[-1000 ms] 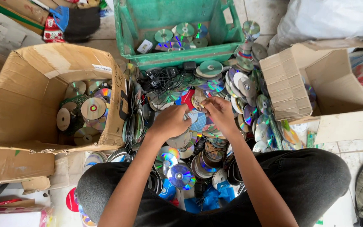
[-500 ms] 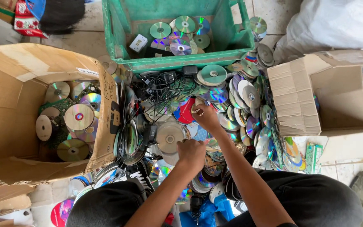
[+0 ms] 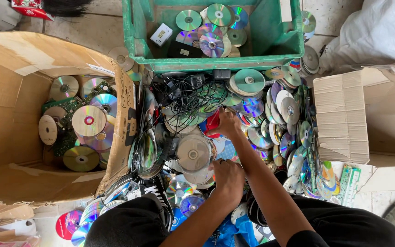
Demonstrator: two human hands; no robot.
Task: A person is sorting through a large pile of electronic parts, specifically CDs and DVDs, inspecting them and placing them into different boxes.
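Left hand (image 3: 228, 177) pulled back toward body since a second ago, now clenched on edge of stack of silvery discs (image 3: 194, 155) in middle of floor pile. Right hand (image 3: 226, 124) reached further forward, fingers grasping red disc (image 3: 212, 122) beside tangled black cables (image 3: 186, 91). Open cardboard box of discs (image 3: 19, 137) unmoved at left.

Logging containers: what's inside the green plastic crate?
Inside the green plastic crate: loose shiny discs, a small white box and a dark flat item; whatever lies beneath them is covered.

Iridescent silver discs (image 3: 193, 153), green crate (image 3: 293, 43), brown cardboard box (image 3: 5, 114)
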